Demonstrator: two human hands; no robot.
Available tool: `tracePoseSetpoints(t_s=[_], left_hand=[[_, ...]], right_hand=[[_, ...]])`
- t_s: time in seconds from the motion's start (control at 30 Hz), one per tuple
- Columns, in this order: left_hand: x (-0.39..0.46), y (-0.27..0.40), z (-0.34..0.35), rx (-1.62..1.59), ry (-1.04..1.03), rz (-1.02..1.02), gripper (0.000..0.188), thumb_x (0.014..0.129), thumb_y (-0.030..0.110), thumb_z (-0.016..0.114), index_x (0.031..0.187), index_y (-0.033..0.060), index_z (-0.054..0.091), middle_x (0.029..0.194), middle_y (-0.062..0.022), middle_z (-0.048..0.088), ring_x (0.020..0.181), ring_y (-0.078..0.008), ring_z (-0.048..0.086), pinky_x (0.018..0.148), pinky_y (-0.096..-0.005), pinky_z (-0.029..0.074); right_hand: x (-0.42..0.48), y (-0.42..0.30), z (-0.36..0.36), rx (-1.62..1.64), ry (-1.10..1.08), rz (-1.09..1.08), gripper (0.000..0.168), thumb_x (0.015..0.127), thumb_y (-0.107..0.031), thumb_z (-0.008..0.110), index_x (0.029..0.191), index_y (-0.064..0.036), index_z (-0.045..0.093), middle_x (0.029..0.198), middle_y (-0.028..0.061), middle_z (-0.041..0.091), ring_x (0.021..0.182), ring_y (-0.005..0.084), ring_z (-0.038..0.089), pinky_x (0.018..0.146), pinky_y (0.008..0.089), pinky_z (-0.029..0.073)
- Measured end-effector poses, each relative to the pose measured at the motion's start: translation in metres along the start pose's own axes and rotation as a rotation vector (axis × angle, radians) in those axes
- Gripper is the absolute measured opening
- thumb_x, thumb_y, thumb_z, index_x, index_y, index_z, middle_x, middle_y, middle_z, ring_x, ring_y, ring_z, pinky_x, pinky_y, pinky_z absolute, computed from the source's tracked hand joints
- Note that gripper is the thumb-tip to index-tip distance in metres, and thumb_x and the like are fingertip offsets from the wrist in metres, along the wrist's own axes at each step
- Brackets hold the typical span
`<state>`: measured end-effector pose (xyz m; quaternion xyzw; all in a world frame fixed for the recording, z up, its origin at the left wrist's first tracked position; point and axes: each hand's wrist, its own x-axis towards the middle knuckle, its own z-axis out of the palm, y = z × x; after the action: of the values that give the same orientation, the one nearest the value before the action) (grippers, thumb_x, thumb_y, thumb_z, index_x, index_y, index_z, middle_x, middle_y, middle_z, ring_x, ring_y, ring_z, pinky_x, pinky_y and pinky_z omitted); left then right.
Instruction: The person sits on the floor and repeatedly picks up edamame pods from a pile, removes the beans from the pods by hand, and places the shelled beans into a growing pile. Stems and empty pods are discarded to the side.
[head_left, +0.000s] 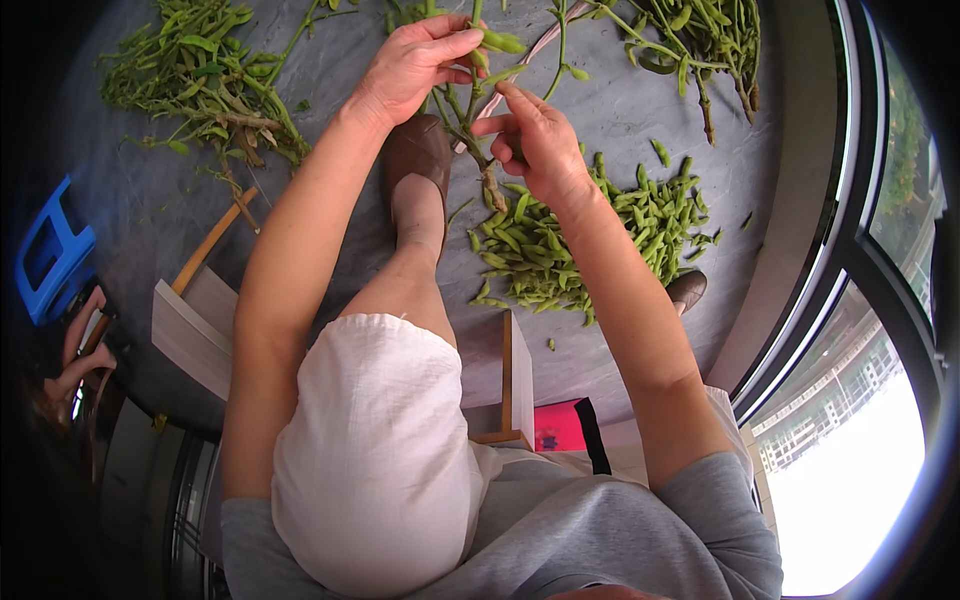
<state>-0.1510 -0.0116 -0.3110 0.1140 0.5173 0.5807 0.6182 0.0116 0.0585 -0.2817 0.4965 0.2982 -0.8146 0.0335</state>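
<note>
My left hand (416, 64) grips a green soybean plant stalk (474, 97) near the top of the view, with several plump pods (501, 41) beside the thumb. The stalk's brown root end (491, 187) points down towards the floor. Close to the lower stalk is my right hand (534, 139), its fingers apart and nothing seen in them. Its index fingertip lies just below a hanging pod (504, 74); whether they touch I cannot tell. Beneath my right forearm spreads a heap of loose green pods (540, 255) on the grey floor.
Bundles of soybean plants lie at the upper left (202, 82) and upper right (705, 45). A pink striped strip (544, 45) runs behind the stalk. My brown shoe (418, 150) stands beside it. A blue plastic stool (56, 251) is far left; a framed window (847, 390) is right.
</note>
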Motion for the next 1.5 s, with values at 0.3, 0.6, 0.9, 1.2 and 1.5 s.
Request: tracePoseSetpoints(t_s=[0.3, 0.6, 0.9, 1.2, 1.5], left_hand=[[-0.011, 0.003, -0.032, -0.047, -0.222, 0.017, 0.021, 0.089, 0.015, 0.053, 0.108, 0.0059, 0.058, 0.096, -0.0070, 0.062, 0.091, -0.0175, 0.059, 0.081, -0.0318, 0.047], [-0.025, 0.015, -0.007, 0.420, -0.144, 0.009, 0.020, 0.079, 0.007, 0.064, 0.098, 0.0007, 0.065, 0.085, -0.0010, 0.064, 0.081, -0.0059, 0.056, 0.072, -0.0203, 0.045], [-0.035, 0.012, 0.014, 0.374, -0.151, -0.026, 0.025, 0.082, 0.005, 0.056, 0.106, -0.0018, 0.054, 0.083, -0.0007, 0.059, 0.075, -0.0057, 0.056, 0.069, -0.0198, 0.043], [-0.029, 0.003, 0.016, 0.420, -0.175, -0.163, 0.021, 0.082, 0.010, 0.055, 0.098, -0.0029, 0.058, 0.071, -0.0026, 0.060, 0.063, -0.0086, 0.056, 0.059, -0.0215, 0.041], [-0.028, -0.003, 0.016, 0.385, -0.311, -0.223, 0.017, 0.086, 0.012, 0.052, 0.090, -0.0021, 0.061, 0.075, -0.0041, 0.061, 0.068, -0.0093, 0.056, 0.069, -0.0230, 0.043]], right_hand=[[-0.013, -0.035, -0.001, -0.115, -0.169, -0.237, 0.032, 0.089, -0.021, 0.055, 0.116, -0.004, 0.053, 0.060, -0.0032, 0.044, 0.043, 0.0049, 0.030, 0.040, 0.0188, 0.023], [0.003, -0.056, 0.008, -1.378, -0.109, -0.618, 0.034, 0.076, -0.027, 0.067, 0.101, -0.005, 0.064, 0.072, 0.0164, 0.062, 0.067, 0.0249, 0.059, 0.064, 0.0356, 0.048], [0.027, -0.060, -0.004, -1.178, -0.314, -0.131, 0.035, 0.068, -0.028, 0.072, 0.086, 0.001, 0.064, 0.066, 0.0082, 0.057, 0.059, 0.0175, 0.055, 0.056, 0.0310, 0.045], [0.036, -0.068, -0.015, -1.429, -0.299, -0.405, 0.023, 0.070, -0.019, 0.070, 0.083, -0.001, 0.063, 0.058, -0.0015, 0.049, 0.051, 0.0085, 0.042, 0.047, 0.0245, 0.037], [0.021, -0.070, -0.025, -0.971, -0.441, 0.146, 0.031, 0.078, -0.036, 0.068, 0.078, -0.006, 0.064, 0.051, -0.0071, 0.037, 0.043, 0.0027, 0.031, 0.039, 0.0207, 0.022]])
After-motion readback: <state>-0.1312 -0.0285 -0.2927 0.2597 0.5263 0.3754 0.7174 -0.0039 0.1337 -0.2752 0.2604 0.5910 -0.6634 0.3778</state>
